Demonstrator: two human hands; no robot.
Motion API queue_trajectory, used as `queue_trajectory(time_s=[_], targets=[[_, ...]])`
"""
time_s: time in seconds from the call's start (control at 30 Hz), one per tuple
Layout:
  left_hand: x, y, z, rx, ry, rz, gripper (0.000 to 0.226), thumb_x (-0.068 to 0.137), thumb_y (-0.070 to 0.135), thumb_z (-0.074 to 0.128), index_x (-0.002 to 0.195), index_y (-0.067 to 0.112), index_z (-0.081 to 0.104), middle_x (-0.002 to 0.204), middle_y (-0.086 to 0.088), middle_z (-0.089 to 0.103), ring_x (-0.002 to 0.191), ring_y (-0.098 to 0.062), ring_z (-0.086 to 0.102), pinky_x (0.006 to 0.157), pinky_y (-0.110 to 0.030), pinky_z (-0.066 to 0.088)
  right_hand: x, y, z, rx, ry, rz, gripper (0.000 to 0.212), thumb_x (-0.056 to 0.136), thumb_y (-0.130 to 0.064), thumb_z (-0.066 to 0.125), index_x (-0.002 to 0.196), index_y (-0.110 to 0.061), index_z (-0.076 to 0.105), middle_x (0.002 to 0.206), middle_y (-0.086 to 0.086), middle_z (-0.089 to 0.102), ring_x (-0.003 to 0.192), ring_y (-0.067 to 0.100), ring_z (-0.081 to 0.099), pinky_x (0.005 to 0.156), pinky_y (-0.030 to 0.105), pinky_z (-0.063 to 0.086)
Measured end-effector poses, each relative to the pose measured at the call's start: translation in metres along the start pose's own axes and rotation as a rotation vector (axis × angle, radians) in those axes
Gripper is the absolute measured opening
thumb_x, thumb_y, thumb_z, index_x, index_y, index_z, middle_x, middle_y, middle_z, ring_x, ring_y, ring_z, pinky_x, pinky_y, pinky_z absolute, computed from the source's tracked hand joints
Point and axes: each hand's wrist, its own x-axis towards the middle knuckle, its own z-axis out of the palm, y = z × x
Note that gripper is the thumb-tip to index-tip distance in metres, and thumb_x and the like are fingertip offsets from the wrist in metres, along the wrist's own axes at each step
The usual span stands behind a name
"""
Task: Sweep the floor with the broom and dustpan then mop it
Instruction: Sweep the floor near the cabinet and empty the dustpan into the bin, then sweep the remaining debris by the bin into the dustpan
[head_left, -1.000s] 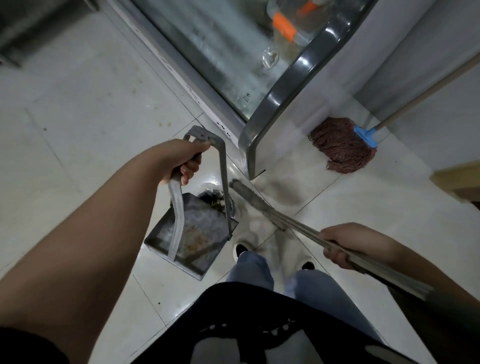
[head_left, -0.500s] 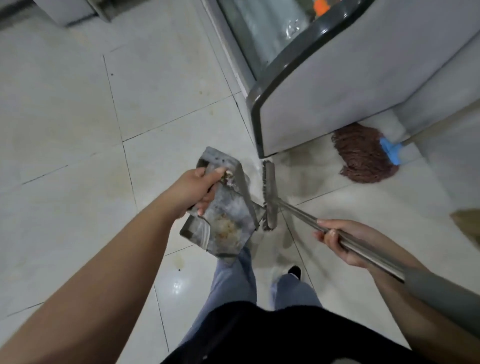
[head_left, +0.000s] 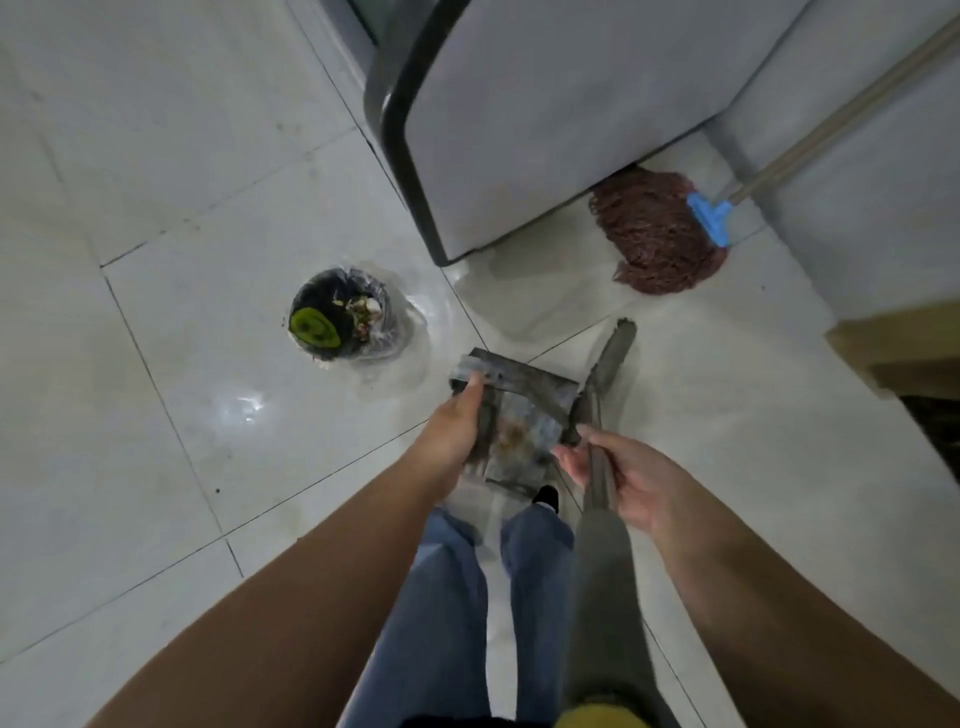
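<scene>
The left hand (head_left: 451, 428) grips the dustpan (head_left: 519, 415) above the floor (head_left: 156, 415), its fingers hidden. The right hand (head_left: 621, 475) is curled round the broom (head_left: 602, 415) handle just right of it. The mop (head_left: 657, 234) lies far right, well apart. A bin (head_left: 340, 314) stands at far left.

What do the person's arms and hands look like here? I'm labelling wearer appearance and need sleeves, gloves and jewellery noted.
Both forearms are bare up to the frame's lower edge, with no sleeve in view. The left hand and right hand wear no gloves. No watch, ring or bracelet shows on either. Below them, blue jeans cover the legs.
</scene>
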Motion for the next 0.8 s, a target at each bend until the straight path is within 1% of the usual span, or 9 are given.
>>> queue_trajectory(time_s=[0.07,0.13,0.2,0.27,0.33,0.4,0.57,0.7,0.8], targets=[[0.017,-0.010,0.012,-0.025,-0.045,-0.045,0.063,0.093,0.058,0.029,0.115,0.008,0.060,0.110,-0.014,0.065,0.103,-0.031,0.061,0.096,-0.042,0.046,0.022,0.008,0.004,0.010,-0.007,-0.026,0.018,0.093,-0.013,0.054,0.083,0.002,0.057,0.070,0.020,0.069,0.056,0.024,0.069,0.056,0.034,0.058],[0.032,-0.020,0.018,-0.061,-0.105,-0.061,0.060,0.095,0.056,0.027,0.112,0.010,0.061,0.108,-0.012,0.066,0.102,-0.026,0.061,0.098,-0.041,0.045,0.041,0.012,0.010,-0.007,-0.006,-0.042,0.018,0.091,-0.017,0.057,0.078,-0.005,0.059,0.066,0.013,0.070,0.062,0.022,0.070,0.065,0.037,0.054],[0.046,-0.028,0.021,-0.123,-0.156,-0.069,0.053,0.097,0.052,0.025,0.099,0.015,0.063,0.088,-0.003,0.072,0.092,-0.019,0.063,0.090,-0.035,0.048,0.055,0.014,0.016,-0.074,-0.022,-0.057,0.018,0.092,-0.021,0.055,0.078,-0.010,0.060,0.072,0.007,0.069,0.072,0.019,0.069,0.071,0.033,0.050],[0.057,-0.032,0.024,-0.146,-0.196,-0.076,0.049,0.098,0.050,0.025,0.090,0.020,0.063,0.072,0.006,0.072,0.081,-0.011,0.064,0.073,-0.024,0.051,0.065,0.012,0.021,-0.170,0.000,-0.078,0.014,0.091,-0.025,0.056,0.085,-0.014,0.061,0.084,0.002,0.066,0.099,0.020,0.061,0.095,0.035,0.043],[0.063,-0.031,0.025,-0.140,-0.199,-0.082,0.047,0.098,0.050,0.026,0.089,0.022,0.062,0.074,0.009,0.069,0.078,-0.004,0.063,0.062,-0.016,0.048,0.074,0.010,0.025,-0.227,0.041,-0.092,0.011,0.090,-0.026,0.058,0.090,-0.016,0.063,0.087,-0.002,0.064,0.119,0.021,0.051,0.113,0.040,0.025],[0.067,-0.027,0.023,-0.133,-0.225,-0.104,0.050,0.097,0.052,0.027,0.100,0.019,0.064,0.086,0.009,0.067,0.086,-0.003,0.060,0.067,-0.018,0.045,0.083,0.008,0.028,-0.212,0.058,-0.094,0.014,0.088,-0.026,0.061,0.094,-0.014,0.064,0.091,0.000,0.065,0.128,0.023,0.046,0.116,0.043,0.017],[0.071,-0.015,0.017,-0.108,-0.235,-0.113,0.070,0.086,0.056,0.049,0.130,0.002,0.049,0.131,-0.018,0.051,0.123,-0.026,0.049,0.108,-0.042,0.035,0.105,0.008,0.038,-0.308,0.118,-0.133,0.038,0.084,-0.029,0.067,0.113,-0.005,0.062,0.116,0.010,0.065,0.120,0.026,0.052,0.110,0.043,0.032],[0.073,-0.016,0.014,-0.153,-0.165,-0.113,0.063,0.088,0.055,0.048,0.128,0.007,0.052,0.126,-0.016,0.057,0.117,-0.027,0.054,0.110,-0.044,0.031,0.102,0.013,0.043,-0.204,0.123,-0.141,0.010,0.089,-0.017,0.060,0.094,-0.009,0.062,0.088,0.009,0.066,0.083,0.020,0.062,0.077,0.030,0.049],[0.071,-0.014,0.016,-0.127,-0.129,-0.080,0.058,0.092,0.053,0.041,0.127,0.009,0.053,0.126,-0.018,0.057,0.113,-0.029,0.056,0.106,-0.043,0.034,0.089,0.008,0.031,-0.038,0.093,-0.165,0.011,0.092,-0.012,0.053,0.083,-0.007,0.057,0.067,0.006,0.061,0.054,0.012,0.064,0.054,0.023,0.054]])
